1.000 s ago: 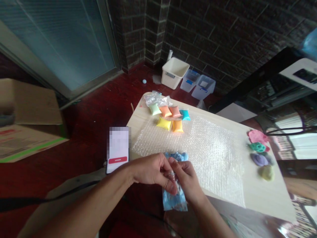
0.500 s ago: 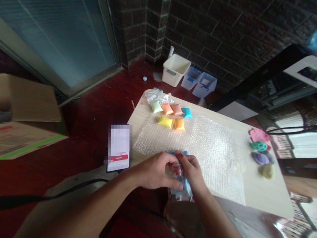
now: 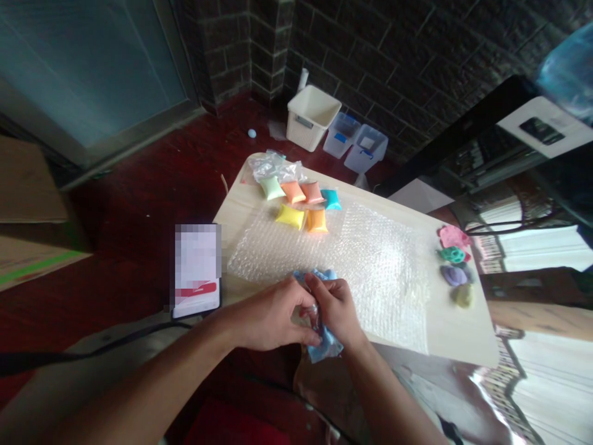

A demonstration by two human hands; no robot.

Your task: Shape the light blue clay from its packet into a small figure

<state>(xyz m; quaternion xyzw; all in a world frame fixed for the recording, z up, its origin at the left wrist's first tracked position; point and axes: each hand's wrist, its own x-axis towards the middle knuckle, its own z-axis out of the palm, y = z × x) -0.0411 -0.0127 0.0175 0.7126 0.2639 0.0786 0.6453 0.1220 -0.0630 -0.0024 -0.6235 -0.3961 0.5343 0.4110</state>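
Observation:
Both hands meet at the near edge of the table around a light blue clay packet (image 3: pixel 325 347) in crinkled clear plastic. My left hand (image 3: pixel 273 315) pinches it from the left, thumb below and fingers curled above. My right hand (image 3: pixel 337 309) grips it from the right with the fingers folded in. Blue shows above and below the hands; its middle is hidden by my fingers. Beneath and beyond the hands lies a sheet of bubble wrap (image 3: pixel 370 259). On its far side rest several pillow-shaped packets, among them a yellow packet (image 3: pixel 290 217) and an orange packet (image 3: pixel 317 220).
Crumpled clear plastic (image 3: pixel 271 167) lies at the table's far left corner. Pink (image 3: pixel 454 237), green (image 3: pixel 451 254), purple (image 3: pixel 454 275) and yellowish clay pieces (image 3: pixel 464 296) sit along the right end. A phone (image 3: pixel 197 272) stands left of the table. Bins (image 3: pixel 308 127) are on the floor behind.
The whole view has shifted, so the table appears further left and slightly higher. Both hands keep hold of the blue packet, whose lower end now shows more crumpled below the fingers.

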